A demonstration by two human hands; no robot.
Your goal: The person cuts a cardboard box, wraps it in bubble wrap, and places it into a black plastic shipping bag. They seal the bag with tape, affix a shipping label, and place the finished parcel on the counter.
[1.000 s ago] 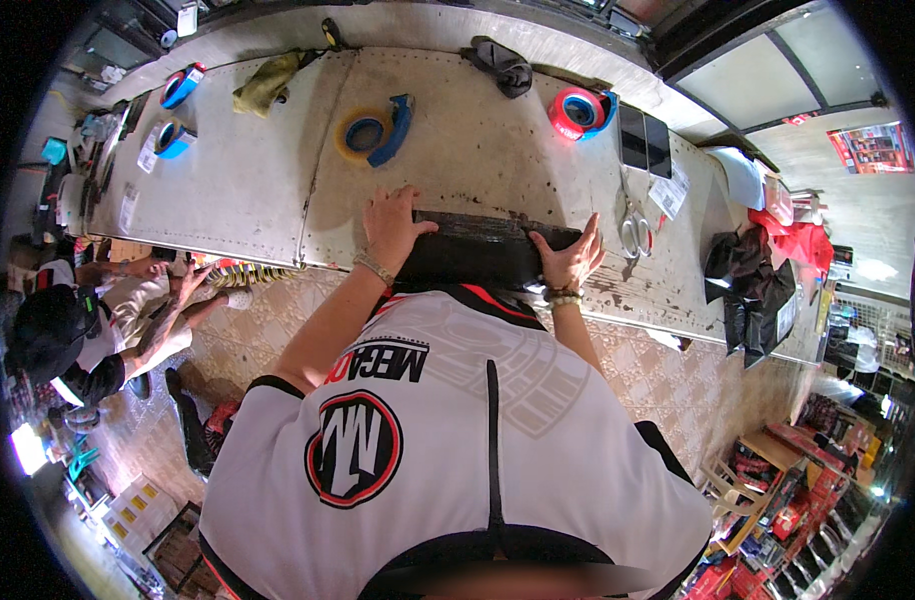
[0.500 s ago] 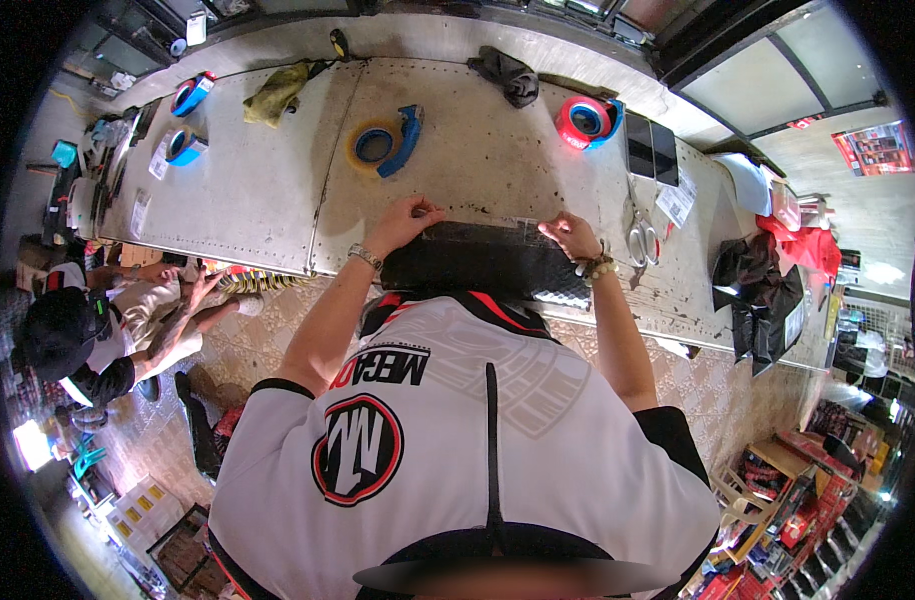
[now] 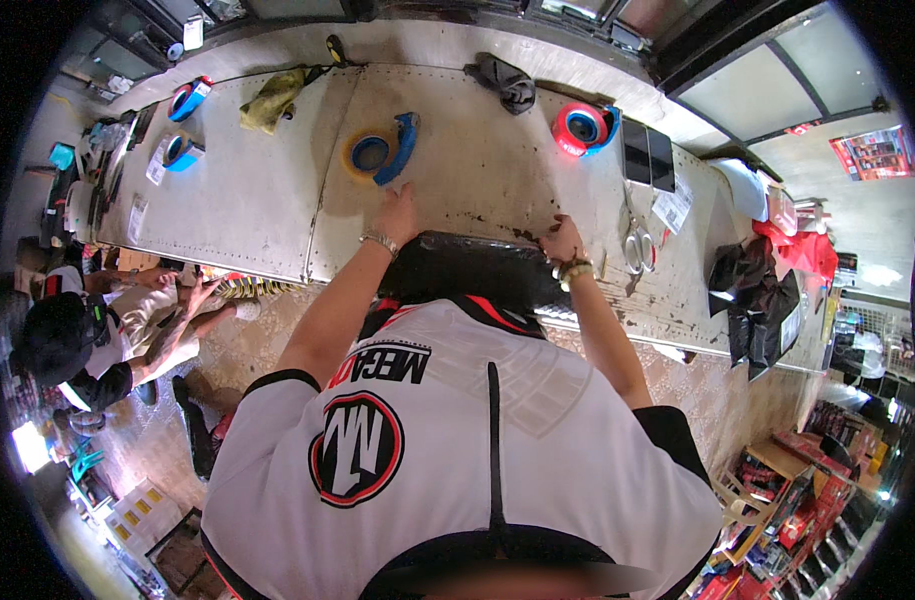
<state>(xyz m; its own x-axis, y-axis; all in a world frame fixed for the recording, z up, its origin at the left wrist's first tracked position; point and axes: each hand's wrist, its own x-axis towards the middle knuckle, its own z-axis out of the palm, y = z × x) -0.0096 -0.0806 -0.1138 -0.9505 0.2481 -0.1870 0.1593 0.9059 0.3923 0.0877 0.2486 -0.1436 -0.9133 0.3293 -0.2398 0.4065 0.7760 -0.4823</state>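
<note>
A shiny black flat package or bag (image 3: 458,265) lies along the worktable's front edge against my body. Beyond its upper left corner, my left hand (image 3: 397,208) has fingers stretched forward, just short of a blue tape dispenser (image 3: 397,145) beside a yellow tape roll (image 3: 368,155). Nothing shows in those fingers. My right hand (image 3: 563,238) is curled at the package's upper right corner; what its fingers grip is hard to see. Scissors (image 3: 640,245) lie to the right of that hand.
The metal table (image 3: 228,200) also holds red tape (image 3: 576,130), two black phone-like slabs (image 3: 648,155), cloths (image 3: 508,85), blue dispensers (image 3: 183,150) and black bags (image 3: 753,300). A seated co-worker (image 3: 108,340) in a dark cap is at the left; stacked red boxes (image 3: 778,470) stand lower right.
My left hand has left the package's edge and moved forward toward the blue dispenser, fingers extended. My right hand went from spread fingers a second ago to curled ones at the package's corner.
</note>
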